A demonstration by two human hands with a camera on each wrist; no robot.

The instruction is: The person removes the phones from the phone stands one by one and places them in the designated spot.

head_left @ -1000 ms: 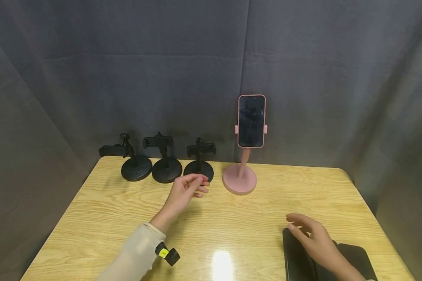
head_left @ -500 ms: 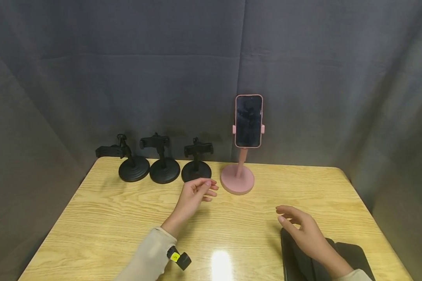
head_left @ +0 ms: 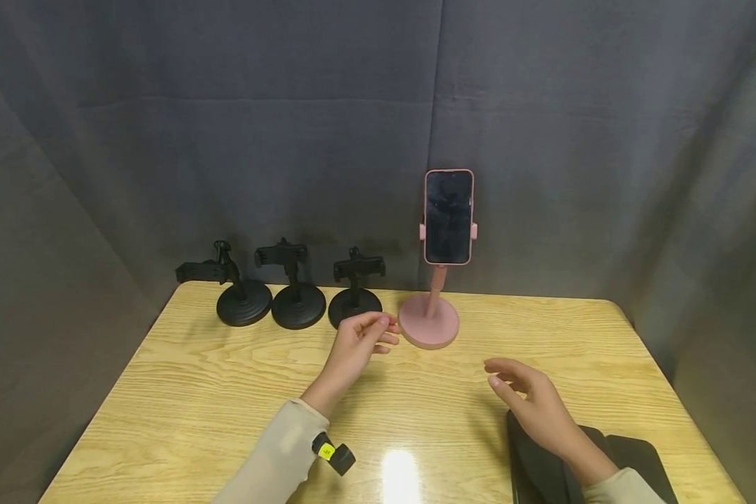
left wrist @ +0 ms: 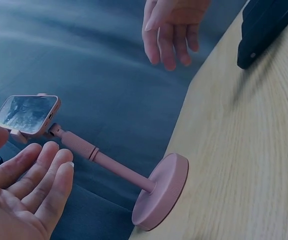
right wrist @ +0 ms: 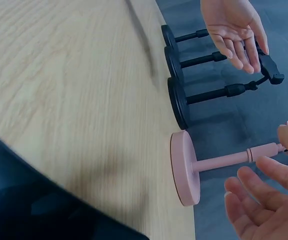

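A pink phone stand (head_left: 430, 320) stands at the back of the table, with a smartphone (head_left: 449, 217) in a pink case clamped upright in its holder. My left hand (head_left: 357, 344) hovers over the table in front and to the left of that stand, fingers loosely bent and holding nothing. Further right and nearer me, my right hand (head_left: 533, 402) hangs in the air, relaxed, with nothing in it. The left wrist view has the pink stand (left wrist: 119, 170) beyond the left fingers, apart from them. In the right wrist view, the right fingers (right wrist: 256, 195) are also separate from the pink stand.
Three black phone stands (head_left: 242, 303) with round bases line the back left edge, their clamps holding no phone. A black folding case or tray-like object (head_left: 633, 455) lies at the front right, partly under my right forearm. A grey curtain (head_left: 277, 140) hangs behind the table (head_left: 214, 392).
My left hand has moved right, from before the third black stand towards the pink stand. The right hand has moved left and slightly forward, away from the black object.
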